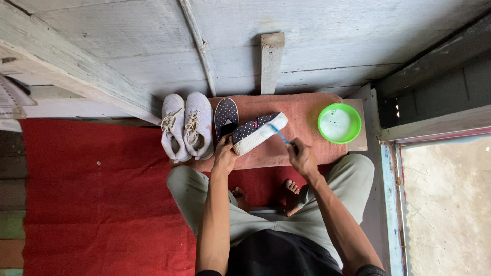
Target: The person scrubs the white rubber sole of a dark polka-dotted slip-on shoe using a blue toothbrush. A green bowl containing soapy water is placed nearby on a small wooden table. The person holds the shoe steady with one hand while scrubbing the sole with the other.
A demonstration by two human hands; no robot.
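Note:
My left hand (225,155) grips the heel end of a dark polka-dot slip-on shoe (258,131), tilted on its side so its white sole edge faces me. A blue toothbrush (280,134) is held in my right hand (302,156), its head touching the shoe's white sole near the toe. The matching polka-dot shoe (225,116) stands just left of the held one on a pink towel (307,115).
A pair of white lace-up sneakers (186,126) stands left of the dotted shoes. A green bowl (339,123) of cloudy water sits at the towel's right end. Red carpet (97,194) covers the floor; a wooden plank wall (153,46) lies ahead. My knees flank the towel.

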